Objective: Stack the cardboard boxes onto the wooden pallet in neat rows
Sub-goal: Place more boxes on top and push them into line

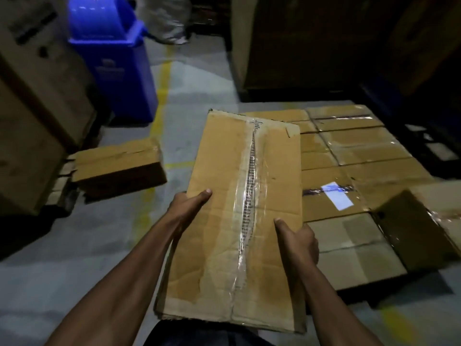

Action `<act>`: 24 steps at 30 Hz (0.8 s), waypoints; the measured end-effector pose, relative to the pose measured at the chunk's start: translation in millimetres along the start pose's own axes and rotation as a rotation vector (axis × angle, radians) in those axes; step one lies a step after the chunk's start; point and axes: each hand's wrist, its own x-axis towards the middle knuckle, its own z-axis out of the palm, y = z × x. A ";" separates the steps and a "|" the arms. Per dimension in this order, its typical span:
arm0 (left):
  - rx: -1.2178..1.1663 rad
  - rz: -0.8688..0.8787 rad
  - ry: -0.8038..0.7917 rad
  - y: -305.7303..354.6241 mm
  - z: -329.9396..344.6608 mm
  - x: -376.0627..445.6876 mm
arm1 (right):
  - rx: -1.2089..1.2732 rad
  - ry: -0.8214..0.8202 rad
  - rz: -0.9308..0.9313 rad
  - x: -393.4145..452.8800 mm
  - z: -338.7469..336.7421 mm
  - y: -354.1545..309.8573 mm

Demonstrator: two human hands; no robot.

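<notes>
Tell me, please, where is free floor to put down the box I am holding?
Bare grey floor lies between the blue bin, the loose box on the left and the stacked boxes. More floor shows at lower left, beside your left arm. The right side is crowded: taped boxes sit edge to edge. Both hands hold the carried box.

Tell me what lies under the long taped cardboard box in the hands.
Under the long taped cardboard box: grey floor at left, flat stacked cardboard boxes at right. Directly beneath is hidden; no pallet visible.
</notes>
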 end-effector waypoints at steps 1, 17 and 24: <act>0.025 -0.001 -0.035 2.8 11.6 14.9 | 0.018 0.030 0.029 4.8 -4.8 2.9; 0.828 0.506 -0.549 105.2 193.2 132.5 | 0.270 0.534 0.554 47.4 -12.9 10.9; 0.968 0.702 -0.757 107.2 265.5 125.5 | 0.317 0.649 0.727 57.9 -34.1 36.6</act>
